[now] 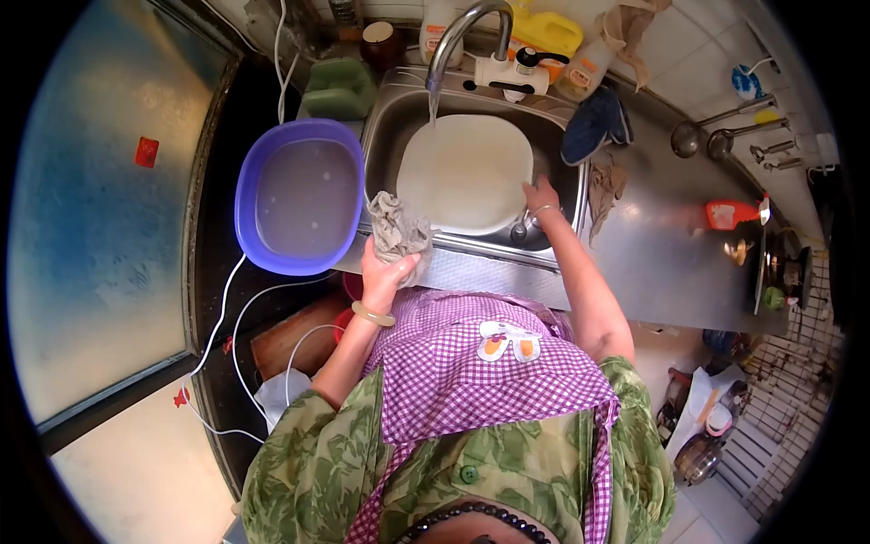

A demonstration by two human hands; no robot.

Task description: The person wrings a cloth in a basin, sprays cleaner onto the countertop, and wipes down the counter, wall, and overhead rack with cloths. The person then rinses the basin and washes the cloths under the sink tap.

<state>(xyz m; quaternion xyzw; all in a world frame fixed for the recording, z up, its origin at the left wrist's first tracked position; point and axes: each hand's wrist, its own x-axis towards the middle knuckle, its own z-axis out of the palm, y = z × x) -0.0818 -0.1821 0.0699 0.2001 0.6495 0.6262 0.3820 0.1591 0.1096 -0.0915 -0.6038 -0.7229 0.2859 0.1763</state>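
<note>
A bunched grey cloth [399,228] is gripped in my left hand [390,275], just in front of the sink's near left edge. My right hand [542,197] is at the right side of a white basin [467,172], its fingers closed on the rim. The basin sits in the steel sink [385,163] under the curved faucet [444,54], and a thin stream of water falls into it. Left of the sink stands a purple basin [353,204] with cloudy water in it.
Dark blue shoes [594,127] and a brown rag [605,190] lie at the sink's right edge. Bottles, including a yellow jug [548,32], line the back. Ladles [686,139] hang on the right wall. A white cable [227,308] runs down at left.
</note>
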